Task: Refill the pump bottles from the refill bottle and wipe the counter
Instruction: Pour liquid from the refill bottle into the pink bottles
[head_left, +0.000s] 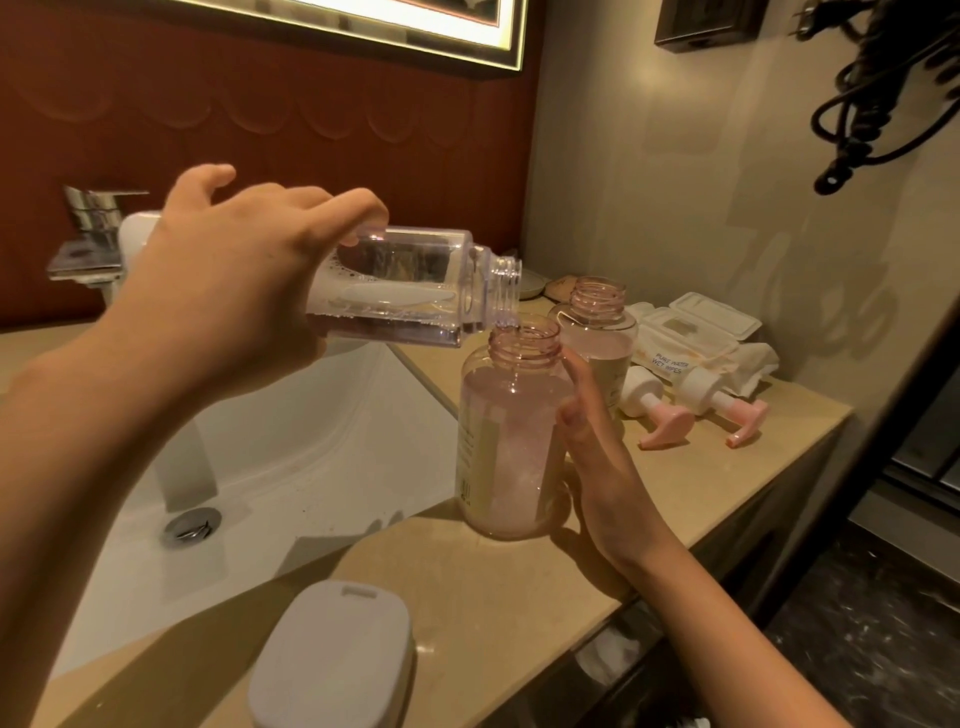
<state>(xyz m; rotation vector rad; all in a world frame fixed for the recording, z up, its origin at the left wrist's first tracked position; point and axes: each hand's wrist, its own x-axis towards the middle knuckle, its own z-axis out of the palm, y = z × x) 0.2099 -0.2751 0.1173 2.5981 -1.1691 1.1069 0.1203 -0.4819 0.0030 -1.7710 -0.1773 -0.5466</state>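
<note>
Two grips, left grip (234, 291) round tilted refill bottle (415, 291), right grip (602, 467) flat against pump bottle (509, 441)

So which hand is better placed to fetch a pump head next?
Probably the right hand: it rests against the near bottle, nearest the pump heads; the left hand grips the refill bottle.

A bathroom: counter (519, 597) with white sink (311, 441), chrome faucet (88, 234), lit mirror (415, 26).
</note>
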